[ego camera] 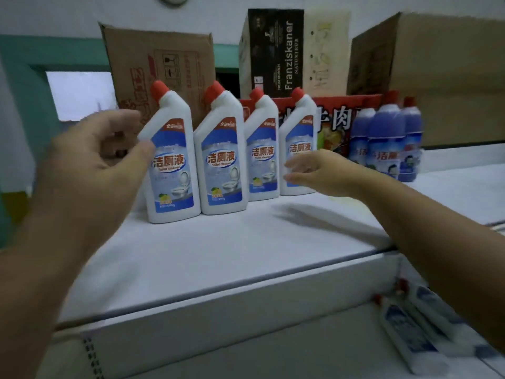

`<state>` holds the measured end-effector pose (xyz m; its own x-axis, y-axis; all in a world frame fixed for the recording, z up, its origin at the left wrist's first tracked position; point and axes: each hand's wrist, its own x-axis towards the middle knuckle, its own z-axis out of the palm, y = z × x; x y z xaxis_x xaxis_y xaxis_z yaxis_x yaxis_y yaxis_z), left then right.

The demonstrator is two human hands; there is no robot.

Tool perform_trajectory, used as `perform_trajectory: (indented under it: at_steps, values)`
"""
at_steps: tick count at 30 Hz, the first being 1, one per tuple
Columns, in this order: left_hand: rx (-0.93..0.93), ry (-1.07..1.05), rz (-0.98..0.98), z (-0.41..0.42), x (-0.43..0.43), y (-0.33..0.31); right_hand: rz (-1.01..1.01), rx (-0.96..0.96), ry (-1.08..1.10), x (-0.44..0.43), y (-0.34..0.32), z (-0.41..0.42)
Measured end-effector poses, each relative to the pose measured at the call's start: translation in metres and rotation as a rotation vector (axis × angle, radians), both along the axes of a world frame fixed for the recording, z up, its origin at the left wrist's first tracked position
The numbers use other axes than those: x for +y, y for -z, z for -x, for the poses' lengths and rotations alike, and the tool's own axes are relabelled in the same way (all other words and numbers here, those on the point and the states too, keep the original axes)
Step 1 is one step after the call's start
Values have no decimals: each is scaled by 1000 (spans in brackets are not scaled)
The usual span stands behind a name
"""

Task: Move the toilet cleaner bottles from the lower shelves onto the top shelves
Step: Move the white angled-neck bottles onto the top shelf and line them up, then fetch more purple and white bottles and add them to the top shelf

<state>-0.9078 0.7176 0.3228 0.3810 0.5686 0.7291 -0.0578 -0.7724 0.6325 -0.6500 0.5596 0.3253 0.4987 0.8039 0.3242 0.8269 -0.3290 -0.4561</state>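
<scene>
Several white toilet cleaner bottles with red caps and blue labels stand upright in a row on the white top shelf (218, 255); the leftmost bottle (170, 157) is nearest me, the rightmost (299, 143) farthest. My left hand (93, 165) hovers just left of the leftmost bottle, fingers curled apart, holding nothing. My right hand (317, 170) reaches in front of the rightmost bottle with fingers spread, holding nothing. More white bottles (410, 332) lie on a lower shelf at the bottom right, partly hidden by my right forearm.
A shrink-wrapped pack of blue bottles (388, 143) stands right of the row. Behind are a brown carton (161, 69), a black Franziskaner box (276, 53), a red printed box (338, 119) and a large brown carton (442, 77).
</scene>
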Motion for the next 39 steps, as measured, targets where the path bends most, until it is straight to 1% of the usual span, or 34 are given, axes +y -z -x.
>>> perform_trajectory:
  at_steps: [1,2,3,4,5,6,7,8,9,10,11,12,13,15,17,19,21,24,27,30,33,35,36,39]
  values:
    - [20,143,60,0,-23,10,-123,55,-24,-26,7,4]
    - [113,310,100,-3,-49,26,-283,84,-45,-57,17,11]
    - [233,481,101,-15,-77,45,-462,96,-40,-92,30,16]
    - [379,617,38,-25,-113,63,-646,102,2,-130,45,19]
    - [506,717,3,-36,-150,82,-799,126,102,-170,65,20]
    - [617,767,-7,-47,-181,103,-886,178,245,-208,88,20]
    - [717,790,-36,-68,-201,122,-892,243,412,-246,116,19]
    - [827,798,-71,-91,-223,141,-819,309,571,-281,148,18]
    - [955,757,-101,-116,-241,158,-645,393,692,-315,182,16]
    - [1094,685,-130,-141,-260,174,-404,487,759,-347,216,14]
    - [1211,675,-137,-162,-283,193,-167,570,791,-378,247,16]
    - [1309,737,-96,-177,-308,209,-2,634,820,-408,275,21]
    - [1376,815,-51,-191,-331,227,59,692,863,-435,296,29]
    - [1478,920,-25,-210,-376,256,78,740,980,-482,320,50]
    - [1523,951,-44,-218,-417,269,169,747,1031,-520,333,64]
    - [1509,1001,-63,-223,-449,278,282,810,1040,-549,340,67]
    - [1501,1038,-88,-232,-471,286,344,819,1032,-570,345,59]
    - [1521,1021,-116,-258,-482,296,343,772,1039,-582,350,32]
    - [1493,1020,-100,-294,-488,304,319,768,1004,-579,357,-2]
    - [1464,1015,-48,-343,-494,318,377,800,937,-579,361,-44]
    - [1505,1058,-29,-395,-504,328,465,825,917,-597,350,-91]
    - [1532,1090,-58,-433,-517,328,441,822,953,-615,341,-121]
    - [1514,1104,-62,-454,-526,327,404,799,993,-624,337,-137]
    - [1388,1092,41,-510,-550,325,306,731,1123,-648,336,-175]
